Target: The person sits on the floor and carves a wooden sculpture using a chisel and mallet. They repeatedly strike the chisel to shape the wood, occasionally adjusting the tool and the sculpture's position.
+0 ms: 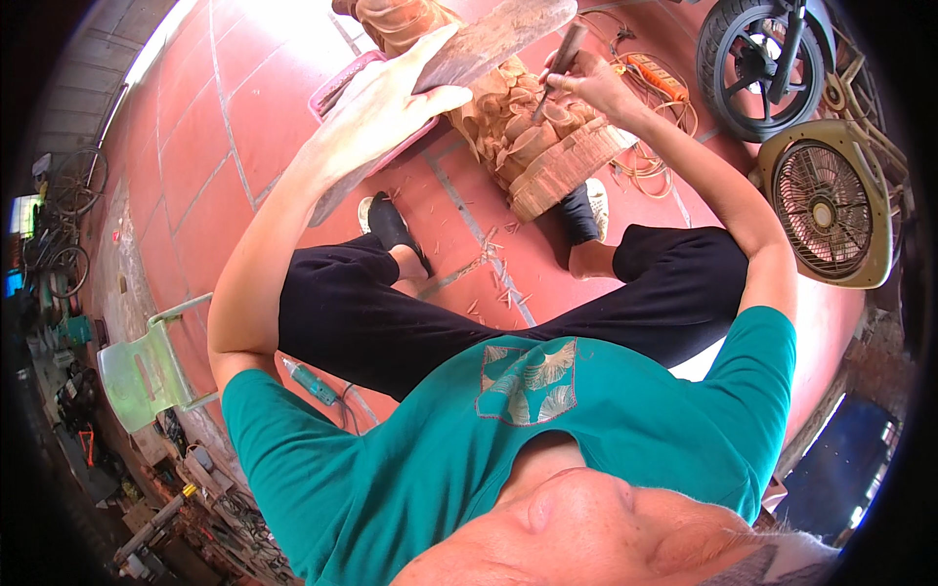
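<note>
A brown wooden carving point(528, 146) with deep ruffled relief stands on the floor between my feet. My left hand point(391, 98) is closed round a long greyish wooden club point(503, 41), whose broad end reaches across above the carving. Part of the club is hidden by my hand and forearm. In my right hand point(593, 80) is a chisel point(568, 49), pinched by its dark handle. Its thin blade slants down to the carved surface and its tip appears to touch there. The club's broad end is close to the chisel handle but apart from it.
Behind my left hand is a pink tray point(347, 83). Wood chips point(503, 278) lie on the red tiles. An orange power strip point(657, 76) with tangled cords, a motorbike wheel point(760, 68) and a box fan point(826, 205) are right. A green chair point(147, 376) and teal power tool point(311, 381) are left.
</note>
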The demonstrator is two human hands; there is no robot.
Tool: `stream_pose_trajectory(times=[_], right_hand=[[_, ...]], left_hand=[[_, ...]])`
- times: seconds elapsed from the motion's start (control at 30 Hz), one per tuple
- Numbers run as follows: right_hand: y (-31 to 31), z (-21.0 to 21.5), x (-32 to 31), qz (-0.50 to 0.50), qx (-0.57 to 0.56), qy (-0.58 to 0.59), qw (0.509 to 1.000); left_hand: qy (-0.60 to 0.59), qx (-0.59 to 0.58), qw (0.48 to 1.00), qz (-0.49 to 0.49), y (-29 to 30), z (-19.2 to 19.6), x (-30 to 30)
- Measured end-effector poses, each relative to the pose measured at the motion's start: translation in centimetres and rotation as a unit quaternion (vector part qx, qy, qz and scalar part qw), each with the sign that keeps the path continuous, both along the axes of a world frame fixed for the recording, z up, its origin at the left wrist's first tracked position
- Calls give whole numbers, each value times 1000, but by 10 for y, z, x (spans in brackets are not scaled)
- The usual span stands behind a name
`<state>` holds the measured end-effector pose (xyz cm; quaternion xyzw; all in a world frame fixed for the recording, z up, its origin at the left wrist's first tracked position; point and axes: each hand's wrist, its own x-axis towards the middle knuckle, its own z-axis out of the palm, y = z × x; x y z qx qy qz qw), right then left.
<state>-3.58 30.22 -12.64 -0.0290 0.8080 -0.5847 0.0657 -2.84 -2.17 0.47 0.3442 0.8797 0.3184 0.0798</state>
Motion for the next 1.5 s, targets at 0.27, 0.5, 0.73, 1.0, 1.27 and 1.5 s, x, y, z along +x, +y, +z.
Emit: stream_pose_trajectory(times=[0.27, 0.5, 0.73, 1.0, 1.27, 1.5], right_hand=[[-1, 12, 4, 18, -43, -18, 999], [-4, -1, 8, 36, 34, 22, 999], [-11, 1, 10, 49, 82, 95, 991], [-13, 2, 10, 59, 121, 121, 983], [-13, 4, 10, 77, 134, 164, 974], [-15, 6, 12, 53, 119, 108, 986]], left_hand=[[-5, -2, 1000, -8, 3, 4, 1], [39, 41, 998, -2, 10, 7, 6], [73, 144, 986, -42, 14, 10, 6], [77, 46, 996, -15, 16, 4, 3], [45, 62, 997, -24, 13, -5, -5], [48, -56, 997, -35, 20, -6, -3]])
